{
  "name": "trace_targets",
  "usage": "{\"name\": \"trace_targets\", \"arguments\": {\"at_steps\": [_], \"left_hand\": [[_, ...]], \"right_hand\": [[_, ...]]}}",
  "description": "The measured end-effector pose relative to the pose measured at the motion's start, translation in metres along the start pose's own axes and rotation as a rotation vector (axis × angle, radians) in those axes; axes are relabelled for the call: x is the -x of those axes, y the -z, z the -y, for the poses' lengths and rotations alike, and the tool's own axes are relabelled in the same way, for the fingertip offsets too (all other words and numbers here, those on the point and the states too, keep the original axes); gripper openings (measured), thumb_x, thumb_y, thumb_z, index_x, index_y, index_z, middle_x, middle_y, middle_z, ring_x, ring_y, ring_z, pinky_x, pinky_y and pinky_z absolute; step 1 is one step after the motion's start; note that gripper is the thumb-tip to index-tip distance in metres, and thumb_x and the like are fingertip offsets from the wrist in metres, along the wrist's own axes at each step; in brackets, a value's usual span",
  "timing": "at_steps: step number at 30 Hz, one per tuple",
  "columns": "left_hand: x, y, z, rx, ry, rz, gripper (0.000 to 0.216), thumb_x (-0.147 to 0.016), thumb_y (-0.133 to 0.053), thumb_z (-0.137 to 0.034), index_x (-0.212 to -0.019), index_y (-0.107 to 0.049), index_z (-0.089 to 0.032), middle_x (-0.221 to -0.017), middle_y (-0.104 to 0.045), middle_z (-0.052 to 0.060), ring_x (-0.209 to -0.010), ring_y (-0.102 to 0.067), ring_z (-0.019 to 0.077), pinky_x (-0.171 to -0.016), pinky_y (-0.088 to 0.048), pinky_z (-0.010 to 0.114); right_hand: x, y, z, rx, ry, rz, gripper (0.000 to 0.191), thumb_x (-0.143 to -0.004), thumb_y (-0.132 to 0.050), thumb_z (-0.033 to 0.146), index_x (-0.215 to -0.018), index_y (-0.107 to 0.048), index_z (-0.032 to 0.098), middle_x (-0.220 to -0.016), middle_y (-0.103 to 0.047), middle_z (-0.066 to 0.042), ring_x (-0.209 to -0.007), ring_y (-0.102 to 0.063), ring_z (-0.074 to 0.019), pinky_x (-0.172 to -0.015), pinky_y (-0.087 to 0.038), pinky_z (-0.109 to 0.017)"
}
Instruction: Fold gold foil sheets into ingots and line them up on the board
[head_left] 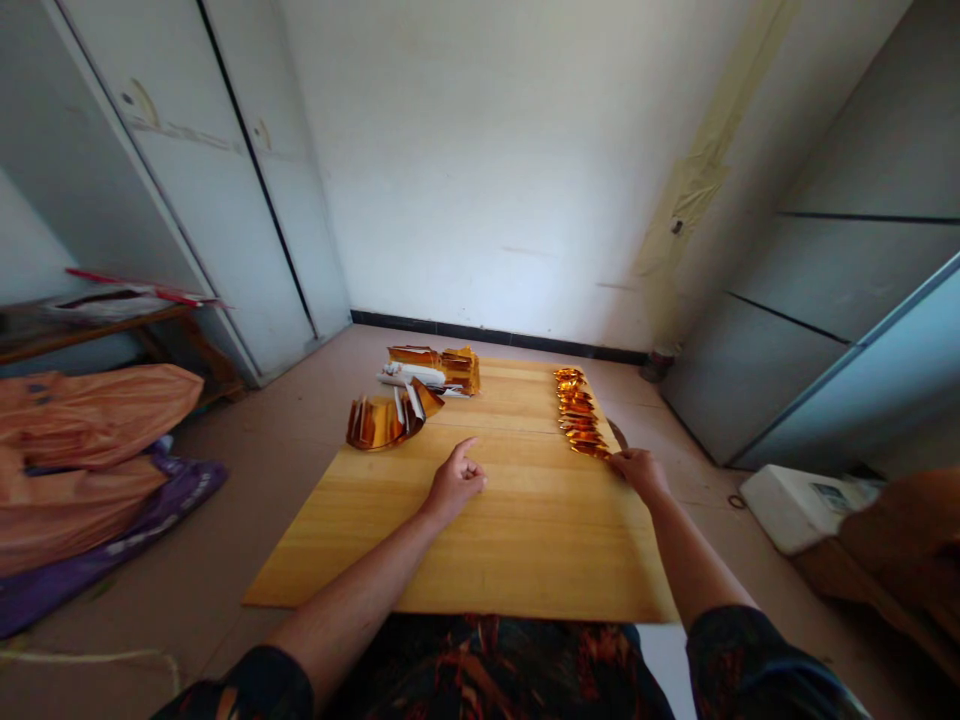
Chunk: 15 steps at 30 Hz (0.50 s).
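My left hand (455,481) rests on the wooden board (480,530) near its middle, index finger stretched forward and the other fingers curled, holding nothing. My right hand (636,470) lies at the board's right edge, fingers closed at the near end of a row of folded gold foil pieces (579,412). Whether it pinches the nearest piece is hard to make out. A fanned stack of gold foil sheets (382,420) lies at the board's far left. Behind it sits a pile of gold and white papers (431,370).
The board lies low over a tiled floor. Orange and purple bags (82,460) are heaped on the left, under a wooden shelf (97,325). A white box (799,505) sits on the right near grey cabinets. A white wall stands beyond.
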<state>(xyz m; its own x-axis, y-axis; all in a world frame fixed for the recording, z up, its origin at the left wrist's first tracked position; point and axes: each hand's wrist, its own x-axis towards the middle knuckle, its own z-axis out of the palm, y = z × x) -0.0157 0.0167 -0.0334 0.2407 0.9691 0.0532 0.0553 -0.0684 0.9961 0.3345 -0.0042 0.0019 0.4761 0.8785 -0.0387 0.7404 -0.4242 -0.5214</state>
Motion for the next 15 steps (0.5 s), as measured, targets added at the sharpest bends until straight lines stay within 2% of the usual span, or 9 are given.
{"name": "trace_targets", "arguments": {"at_steps": [8,13,15], "left_hand": [[0.001,-0.001,-0.004,0.010,0.000,-0.002,0.075,-0.062,-0.058,-0.015,-0.133,-0.037,-0.015,-0.064,-0.057,-0.007,-0.054,-0.054,0.0081,-0.056,-0.041,0.020],[0.002,-0.001,-0.004,0.025,0.005,0.004,0.074,-0.062,-0.059,-0.017,-0.133,-0.038,-0.015,-0.065,-0.057,-0.007,-0.055,-0.053,0.0079,-0.055,-0.041,0.019],[0.002,-0.001,-0.004,0.027,0.002,0.006,0.074,-0.062,-0.059,-0.017,-0.133,-0.038,-0.014,-0.065,-0.057,-0.007,-0.055,-0.053,0.0077,-0.055,-0.041,0.019]], "right_hand": [[-0.010,0.001,0.000,0.044,-0.041,0.037,0.024,-0.073,-0.056,0.032,-0.057,-0.064,0.016,-0.049,-0.054,0.000,-0.045,-0.047,-0.0108,-0.043,-0.025,-0.023],[-0.012,0.001,0.001,0.061,-0.062,0.007,0.021,-0.071,-0.059,0.031,-0.056,-0.064,0.016,-0.046,-0.054,0.000,-0.046,-0.049,-0.0117,-0.044,-0.028,-0.022],[-0.013,0.000,0.001,0.061,-0.032,-0.054,0.021,-0.069,-0.061,0.032,-0.055,-0.064,0.017,-0.044,-0.054,0.000,-0.044,-0.049,-0.0117,-0.044,-0.029,-0.022]]}}
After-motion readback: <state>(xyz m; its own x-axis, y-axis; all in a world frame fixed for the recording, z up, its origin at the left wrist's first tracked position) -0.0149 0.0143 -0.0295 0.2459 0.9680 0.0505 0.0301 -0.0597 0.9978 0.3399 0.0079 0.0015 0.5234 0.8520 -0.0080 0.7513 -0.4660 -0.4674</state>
